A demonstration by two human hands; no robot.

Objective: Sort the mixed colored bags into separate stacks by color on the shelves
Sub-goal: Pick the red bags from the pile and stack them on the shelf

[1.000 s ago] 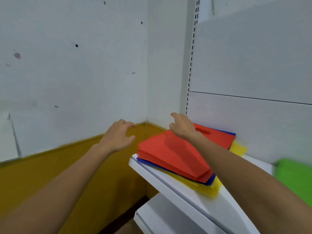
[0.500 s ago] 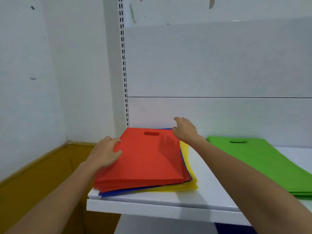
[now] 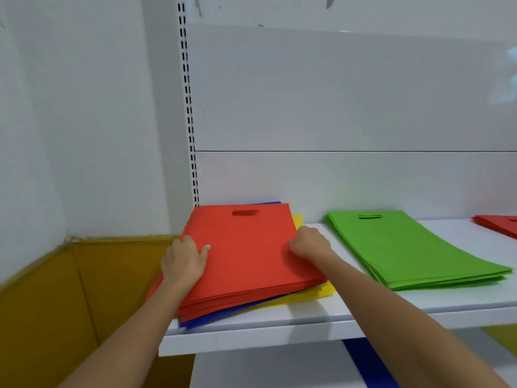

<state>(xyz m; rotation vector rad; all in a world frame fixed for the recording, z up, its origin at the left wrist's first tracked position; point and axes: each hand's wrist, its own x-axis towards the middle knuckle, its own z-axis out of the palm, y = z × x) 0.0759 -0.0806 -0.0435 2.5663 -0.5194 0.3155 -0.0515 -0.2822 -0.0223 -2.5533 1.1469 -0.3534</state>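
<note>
A mixed pile lies at the left end of the white shelf point(image 3: 279, 338): several red bags point(image 3: 246, 256) with a cut-out handle on top, a blue bag point(image 3: 207, 320) and a yellow bag point(image 3: 321, 291) showing beneath. My left hand point(image 3: 184, 260) grips the left edge of the red bags, thumb on top. My right hand point(image 3: 310, 245) holds their right edge with curled fingers. A stack of green bags point(image 3: 405, 247) lies to the right, apart from the pile. A second stack of red bags point(image 3: 500, 225) sits at the far right edge of view.
A white back panel and a slotted upright point(image 3: 190, 135) stand behind the shelf. A white wall with a yellow lower band point(image 3: 84, 289) is on the left. Something dark blue point(image 3: 366, 365) lies on a lower shelf.
The view has swung right to face the shelf. My left hand came onto the left edge of the red bags and my right hand drew back from the far corner to their right edge.
</note>
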